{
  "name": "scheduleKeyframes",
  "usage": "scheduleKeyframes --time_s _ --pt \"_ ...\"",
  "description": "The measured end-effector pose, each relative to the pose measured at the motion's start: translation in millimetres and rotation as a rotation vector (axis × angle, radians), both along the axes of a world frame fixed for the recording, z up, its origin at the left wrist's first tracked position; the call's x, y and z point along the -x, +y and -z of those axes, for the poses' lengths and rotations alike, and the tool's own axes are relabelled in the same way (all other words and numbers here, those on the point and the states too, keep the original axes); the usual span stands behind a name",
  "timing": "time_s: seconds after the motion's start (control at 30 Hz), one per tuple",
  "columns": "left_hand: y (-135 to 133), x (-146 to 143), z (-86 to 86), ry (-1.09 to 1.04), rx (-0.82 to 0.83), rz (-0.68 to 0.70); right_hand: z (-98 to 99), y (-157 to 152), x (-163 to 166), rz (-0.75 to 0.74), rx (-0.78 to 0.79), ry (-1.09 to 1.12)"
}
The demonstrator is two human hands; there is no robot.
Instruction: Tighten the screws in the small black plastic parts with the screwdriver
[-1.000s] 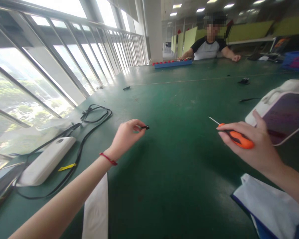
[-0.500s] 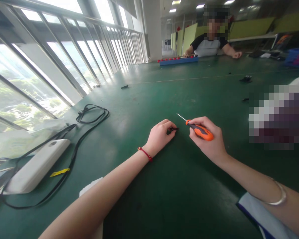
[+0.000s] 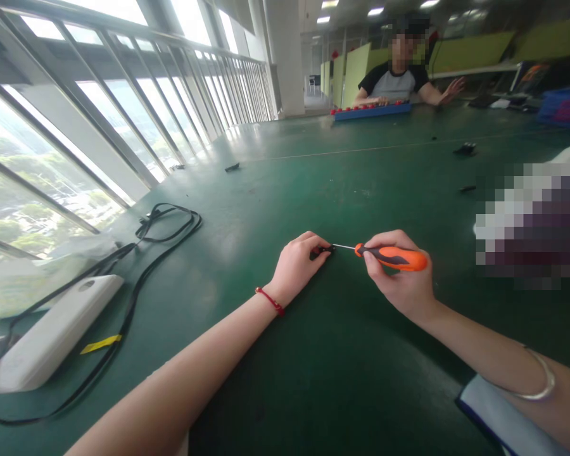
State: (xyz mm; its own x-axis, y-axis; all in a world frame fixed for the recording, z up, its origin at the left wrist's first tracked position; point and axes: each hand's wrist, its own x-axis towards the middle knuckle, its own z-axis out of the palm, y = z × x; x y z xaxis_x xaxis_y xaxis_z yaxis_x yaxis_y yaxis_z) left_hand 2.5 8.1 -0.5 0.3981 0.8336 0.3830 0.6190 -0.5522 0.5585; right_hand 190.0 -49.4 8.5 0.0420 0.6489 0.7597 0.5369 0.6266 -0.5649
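Note:
My left hand (image 3: 298,263) rests on the green table, its thumb and fingers pinched on a small black part (image 3: 327,249). Most of that part is hidden by the fingers, so its kind does not show. In my right hand (image 3: 401,282) is a screwdriver (image 3: 394,257) with an orange and dark grip, the fingers closed round its handle. The thin metal shaft points left, and its tip reaches the right end of the black part. Whether the tip is seated in it, I cannot tell.
To the left lie a white power-bank-like box (image 3: 57,335) and a looped black cable (image 3: 145,278). Small dark pieces (image 3: 465,149) are scattered farther off. Across the green table (image 3: 266,209), a person (image 3: 399,79) sits behind a long blue rack (image 3: 373,112). A railing (image 3: 171,76) runs along the left.
My right hand has swung the screwdriver from pointing up and left to nearly level, bringing its tip to the black part. Across the table, the blue rack has shifted right and the person's hand has risen.

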Motion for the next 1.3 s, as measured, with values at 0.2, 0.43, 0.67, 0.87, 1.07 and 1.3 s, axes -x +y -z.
scheduleKeyframes --time_s 0.2,0.43,0.67,0.87,1.07,1.3 --pt "-1.4 -1.1 -1.6 0.018 0.001 -0.012 0.3 0.2 -2.0 -0.009 -0.066 0.04" --pt "-1.9 -2.2 -0.6 0.028 -0.015 -0.029 -0.6 -1.9 -2.1 -0.01 -0.058 0.05" --pt "-0.8 -1.8 -1.0 0.024 -0.002 -0.022 -1.0 1.3 -2.3 -0.005 0.001 0.052" --pt "0.3 -2.0 -0.6 0.022 -0.009 -0.011 -1.2 2.0 -4.4 -0.027 0.01 0.065" --pt "0.1 -2.3 -0.4 0.029 -0.01 -0.016 -1.1 2.2 -3.4 -0.044 0.031 0.077" --pt "-1.4 -2.4 -2.3 0.034 -0.009 -0.018 -0.5 3.1 -4.4 -0.065 0.033 0.115"
